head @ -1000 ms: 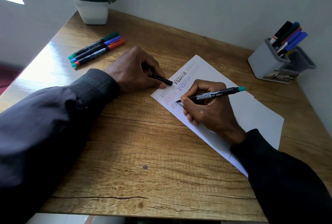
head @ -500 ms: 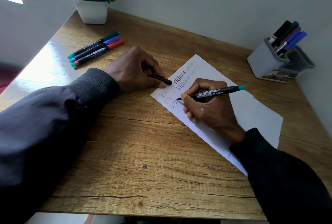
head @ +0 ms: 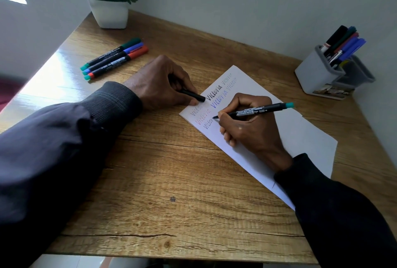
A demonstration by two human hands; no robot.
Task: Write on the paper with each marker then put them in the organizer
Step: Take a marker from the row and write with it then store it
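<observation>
A white paper lies on the wooden desk, with words in black, red, blue and grey near its left corner. My right hand grips a black marker with a teal end, its tip touching the paper at the lowest written line. My left hand rests beside the paper's left corner and holds a black marker cap. Three capped markers, green, blue and red, lie side by side at the far left. A grey organizer with several markers stands at the far right.
A white pot with a green plant stands at the desk's far left corner. Walls close the desk in behind and on the right. The desk's front edge runs below my arms. A second organizer cup leans right.
The marker tip has crept slightly right along the lowest written line. My left hand stays in place with the cap.
</observation>
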